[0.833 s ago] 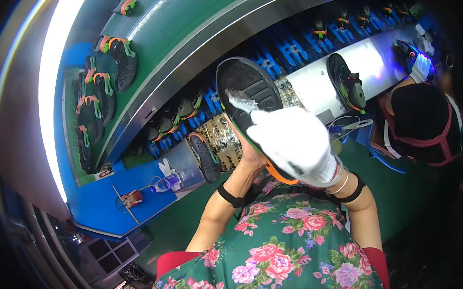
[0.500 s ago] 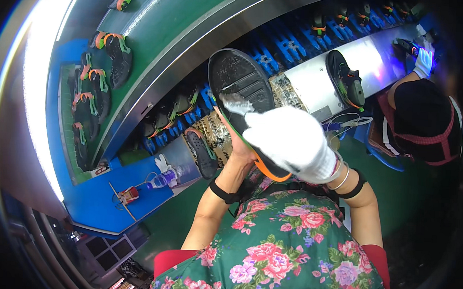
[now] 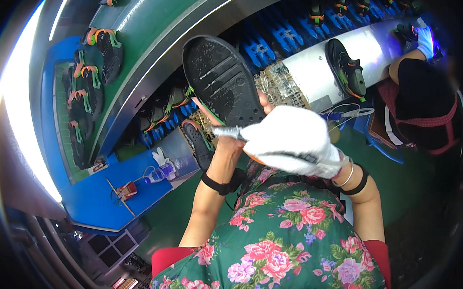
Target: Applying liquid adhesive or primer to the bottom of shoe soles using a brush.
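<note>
A black shoe sole (image 3: 218, 72), with grooves across it, small holes and wet-looking shiny patches, is tilted up in front of me. My bare left hand (image 3: 230, 143) is closed round it from underneath, and its fingertips show past the right edge. In its white glove, my right hand (image 3: 295, 139) is closed on a brush (image 3: 227, 132) with pale bristles. The bristles lie over the lower left edge of the sole by my left wrist; whether they touch it I cannot tell. My glove hides the sole's lower end, where a bit of orange shows.
Black shoes stand on the metal ledge (image 3: 367, 52) and beside my left forearm (image 3: 193, 138). More lie on the green conveyor (image 3: 138, 34) at left. A blue table (image 3: 91, 206) bears a bottle (image 3: 160, 173). At right a co-worker's gloved hand (image 3: 426, 42) holds a shoe.
The sole has moved up and left in my left hand. My brush has come down from the middle of the sole to its lower left edge.
</note>
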Action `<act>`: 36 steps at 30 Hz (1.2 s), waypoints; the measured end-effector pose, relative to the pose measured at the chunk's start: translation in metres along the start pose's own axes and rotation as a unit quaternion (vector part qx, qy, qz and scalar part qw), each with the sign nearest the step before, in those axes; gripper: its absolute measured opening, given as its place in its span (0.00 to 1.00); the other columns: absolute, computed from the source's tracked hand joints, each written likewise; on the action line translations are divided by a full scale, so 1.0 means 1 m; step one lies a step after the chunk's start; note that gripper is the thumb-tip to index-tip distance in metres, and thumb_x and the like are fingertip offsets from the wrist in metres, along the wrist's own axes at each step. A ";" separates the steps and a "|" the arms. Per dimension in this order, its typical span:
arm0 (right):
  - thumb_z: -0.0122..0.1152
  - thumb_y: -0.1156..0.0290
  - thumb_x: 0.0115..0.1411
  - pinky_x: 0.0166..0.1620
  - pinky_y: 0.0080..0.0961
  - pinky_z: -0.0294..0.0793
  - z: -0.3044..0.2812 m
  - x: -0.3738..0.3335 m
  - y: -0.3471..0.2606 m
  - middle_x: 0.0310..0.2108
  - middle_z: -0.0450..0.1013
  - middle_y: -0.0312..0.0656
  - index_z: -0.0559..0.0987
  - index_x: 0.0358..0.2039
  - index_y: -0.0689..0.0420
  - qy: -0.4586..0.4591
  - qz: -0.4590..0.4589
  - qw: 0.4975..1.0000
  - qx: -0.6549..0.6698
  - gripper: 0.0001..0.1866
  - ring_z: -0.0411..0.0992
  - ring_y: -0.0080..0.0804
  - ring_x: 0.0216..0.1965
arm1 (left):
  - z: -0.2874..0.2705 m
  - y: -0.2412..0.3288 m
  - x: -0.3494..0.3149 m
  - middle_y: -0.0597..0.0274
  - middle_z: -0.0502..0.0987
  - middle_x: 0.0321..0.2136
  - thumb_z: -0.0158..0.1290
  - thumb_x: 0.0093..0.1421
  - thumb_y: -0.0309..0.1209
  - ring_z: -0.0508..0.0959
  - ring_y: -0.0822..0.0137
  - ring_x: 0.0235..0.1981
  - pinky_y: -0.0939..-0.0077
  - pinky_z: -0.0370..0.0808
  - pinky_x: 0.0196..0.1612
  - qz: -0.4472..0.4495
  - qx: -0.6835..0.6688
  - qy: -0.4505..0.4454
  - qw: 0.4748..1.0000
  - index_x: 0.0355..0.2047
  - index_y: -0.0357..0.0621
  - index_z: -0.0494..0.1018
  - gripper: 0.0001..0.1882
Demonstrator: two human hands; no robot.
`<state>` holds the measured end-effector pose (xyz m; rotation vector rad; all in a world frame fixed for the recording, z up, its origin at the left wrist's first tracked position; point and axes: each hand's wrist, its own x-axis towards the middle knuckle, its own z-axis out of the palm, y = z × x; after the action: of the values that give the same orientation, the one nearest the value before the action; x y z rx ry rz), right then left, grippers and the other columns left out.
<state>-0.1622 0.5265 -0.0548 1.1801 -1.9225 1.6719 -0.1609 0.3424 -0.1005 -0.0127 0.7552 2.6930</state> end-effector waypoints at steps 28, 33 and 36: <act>0.72 0.76 0.52 0.41 0.32 0.79 -0.007 -0.022 -0.010 0.41 0.83 0.41 0.86 0.44 0.52 -0.014 0.075 0.997 0.022 0.16 0.80 0.39 0.37 | 0.000 0.021 0.019 0.46 0.77 0.40 0.32 0.42 0.89 0.79 0.49 0.39 0.53 0.77 0.43 0.055 -0.040 -0.007 0.998 0.58 0.41 0.66 0.65; 0.73 0.78 0.51 0.41 0.33 0.80 -0.015 -0.025 -0.006 0.39 0.83 0.42 0.87 0.41 0.54 0.017 0.124 0.991 0.042 0.15 0.81 0.39 0.36 | 0.000 0.027 0.020 0.52 0.73 0.40 0.38 0.47 0.86 0.75 0.58 0.38 0.60 0.75 0.46 0.072 0.081 -0.040 0.993 0.52 0.37 0.70 0.60; 0.73 0.78 0.51 0.41 0.32 0.80 -0.014 -0.024 -0.011 0.39 0.83 0.43 0.86 0.40 0.57 -0.010 0.075 0.997 0.019 0.14 0.81 0.39 0.36 | 0.006 0.027 0.023 0.52 0.73 0.39 0.37 0.48 0.85 0.76 0.58 0.39 0.60 0.75 0.47 0.090 0.049 -0.054 0.993 0.50 0.34 0.71 0.60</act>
<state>-0.1432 0.5485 -0.0608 1.0951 -2.0455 1.7863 -0.1910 0.3312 -0.0844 0.2336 0.8936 2.7944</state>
